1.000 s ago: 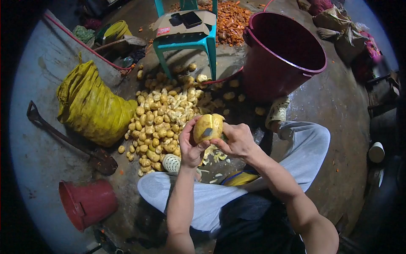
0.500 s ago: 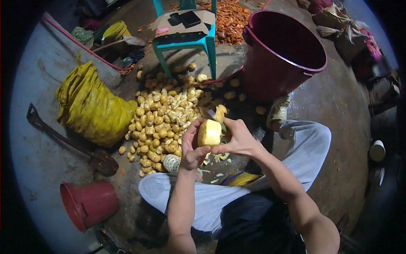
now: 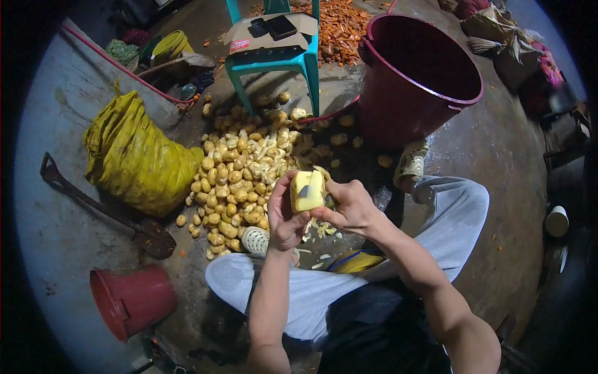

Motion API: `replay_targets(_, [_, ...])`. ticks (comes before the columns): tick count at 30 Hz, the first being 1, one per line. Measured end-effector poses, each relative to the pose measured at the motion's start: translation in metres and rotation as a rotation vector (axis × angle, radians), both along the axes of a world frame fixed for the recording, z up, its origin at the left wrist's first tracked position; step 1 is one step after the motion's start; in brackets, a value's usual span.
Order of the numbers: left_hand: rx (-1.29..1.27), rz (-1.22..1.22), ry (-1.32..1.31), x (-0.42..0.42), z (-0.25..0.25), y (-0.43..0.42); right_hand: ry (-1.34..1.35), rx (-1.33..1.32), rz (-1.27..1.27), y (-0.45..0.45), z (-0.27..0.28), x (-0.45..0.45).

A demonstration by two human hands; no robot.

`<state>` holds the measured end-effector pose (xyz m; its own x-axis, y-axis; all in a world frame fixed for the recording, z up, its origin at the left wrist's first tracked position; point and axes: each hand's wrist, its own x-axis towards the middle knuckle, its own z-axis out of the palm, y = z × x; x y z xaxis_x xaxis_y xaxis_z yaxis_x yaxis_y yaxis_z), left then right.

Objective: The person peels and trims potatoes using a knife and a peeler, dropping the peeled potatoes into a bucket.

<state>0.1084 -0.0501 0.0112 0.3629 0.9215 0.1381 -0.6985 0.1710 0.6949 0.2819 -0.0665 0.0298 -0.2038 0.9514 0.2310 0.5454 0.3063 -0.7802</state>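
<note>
My left hand (image 3: 285, 209) is wrapped around a large, partly peeled potato (image 3: 314, 198) in front of my knees. The pared face is pale yellow, with brownish skin left along the side. My right hand (image 3: 349, 202) is closed at the potato's right side, its thumb on the lower edge. A short grey knife blade (image 3: 304, 191) lies against the potato's face; the handle is hidden in my right hand. Beyond my hands spreads a heap of potatoes (image 3: 233, 181), some with skin and some pared, with peel scraps (image 3: 322, 229) on the floor near my feet.
A tall maroon bin (image 3: 405, 93) stands ahead on the right. A teal chair (image 3: 305, 62) carries a cardboard box (image 3: 243, 38), with carrots (image 3: 342, 28) piled behind. On the left are a yellow sack (image 3: 137, 162), a shovel (image 3: 152, 238) and a red bucket (image 3: 140, 299).
The blade has moved from beyond the potato onto its near face. The strip of peel that stuck up above my right hand is gone from there.
</note>
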Motion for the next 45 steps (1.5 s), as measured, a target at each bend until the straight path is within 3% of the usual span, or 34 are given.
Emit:
replay_targets(6, [-0.053, 0.129, 0.079, 0.005, 0.006, -0.003, -0.182, 0.137, -0.015, -0.003, 0.010, -0.001])
replay_targets(8, [-0.036, 0.113, 0.080, 0.000, 0.001, 0.000, 0.167, -0.014, -0.066, 0.000, 0.014, -0.003])
replay_targets(13, [0.029, 0.007, 0.133, -0.005, 0.012, 0.001, 0.031, -0.182, -0.020, 0.006, 0.014, 0.007])
replay_targets(18, [-0.011, -0.067, 0.099, -0.009, 0.006, -0.002, 0.068, -0.021, 0.002, 0.005, 0.009, 0.005])
replay_targets(22, [-0.022, -0.053, 0.050, -0.006, 0.012, -0.005, 0.081, -0.065, 0.012, 0.004, 0.010, 0.005])
replay_targets(28, [-0.026, 0.090, 0.005, 0.004, 0.014, -0.011, 0.019, 0.032, 0.035, -0.005, 0.015, 0.000])
replay_targets(30, [-0.027, 0.094, 0.019, 0.002, 0.010, -0.009, -0.262, 0.132, -0.076, -0.007, 0.007, -0.002])
replay_targets(37, [-0.013, 0.173, 0.051, 0.006, 0.002, -0.009, -0.215, 0.152, -0.020, -0.009, 0.013, -0.004])
replay_targets(39, [0.028, 0.184, 0.079, 0.004, 0.002, -0.005, -0.045, 0.112, -0.049, -0.005, 0.011, -0.004])
replay_targets(41, [-0.023, 0.115, 0.045, 0.001, 0.007, -0.005, 0.109, -0.159, -0.073, 0.000, 0.022, 0.005])
replay_targets(45, [-0.009, 0.005, 0.107, -0.004, 0.009, -0.004, 0.019, -0.161, 0.005, 0.003, 0.029, 0.011])
